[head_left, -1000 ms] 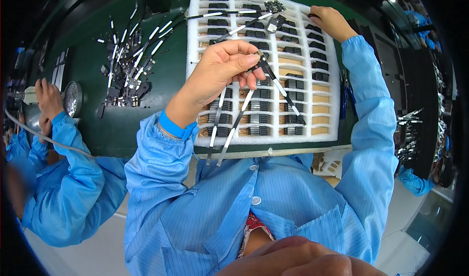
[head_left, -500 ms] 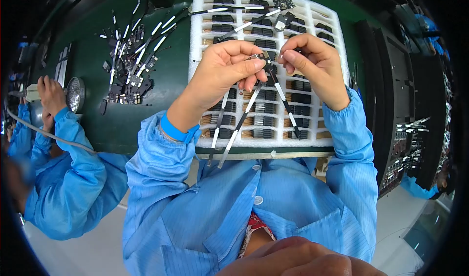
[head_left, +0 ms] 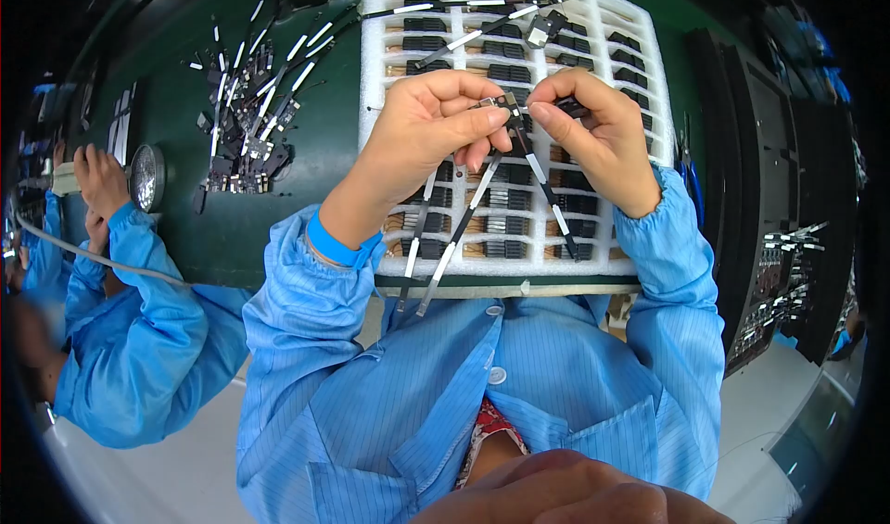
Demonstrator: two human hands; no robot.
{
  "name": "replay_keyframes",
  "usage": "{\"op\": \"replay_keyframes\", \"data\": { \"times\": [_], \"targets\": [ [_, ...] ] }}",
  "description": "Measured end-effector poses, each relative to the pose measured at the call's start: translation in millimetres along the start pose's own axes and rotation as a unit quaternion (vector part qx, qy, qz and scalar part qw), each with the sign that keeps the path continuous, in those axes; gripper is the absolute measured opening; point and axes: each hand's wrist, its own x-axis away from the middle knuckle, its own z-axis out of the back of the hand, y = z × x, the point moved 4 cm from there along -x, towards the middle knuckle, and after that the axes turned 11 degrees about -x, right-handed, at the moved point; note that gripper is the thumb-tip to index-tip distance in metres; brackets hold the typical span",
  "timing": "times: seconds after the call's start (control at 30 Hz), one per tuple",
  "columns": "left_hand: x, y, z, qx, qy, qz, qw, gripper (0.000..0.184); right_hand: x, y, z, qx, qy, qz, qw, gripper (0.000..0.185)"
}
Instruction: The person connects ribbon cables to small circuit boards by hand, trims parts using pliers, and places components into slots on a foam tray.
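My left hand is closed, thumb against fingers, on small electronic modules with black-and-white flex cables. Several of these striped cables hang down from its grip. A module's metal-and-black head sticks out past the thumb tip. Close to that head, my right hand is pinched, thumb to index finger; whatever lies in the pinch is hidden. Under both hands is a white foam tray with rows of black parts in its slots. More modules with striped cables lie across the tray's far part.
A pile of similar modules lies on the green table to the left. Beyond it, a co-worker's hand is beside a round lamp. Blue-handled pliers and black racks stand right.
My right hand's fingertips have moved closer to the module head and pressed together. My left hand keeps its grip, nearly still. The view has shifted slightly.
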Motion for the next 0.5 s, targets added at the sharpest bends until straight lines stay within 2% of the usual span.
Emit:
{"op": "replay_keyframes", "data": {
  "times": [0.13,0.27,0.5],
  "targets": [
    [-0.2,-1.5,0.1,-0.011,0.003,-0.002,1.000,0.016,0.5,2.0,-1.0,-0.026,-0.016,-0.042,0.999,0.013],
    [0.1,-2.2,0.4,-0.024,0.009,-0.001,1.000,0.021,-0.4,7.6,-0.4,-0.066,-0.040,-0.096,0.992,0.015],
    [0.3,-1.6,-1.1,-0.046,0.014,-0.006,0.999,0.020,-0.8,9.8,-1.8,-0.089,-0.054,-0.117,0.988,0.016]
  ]
}}
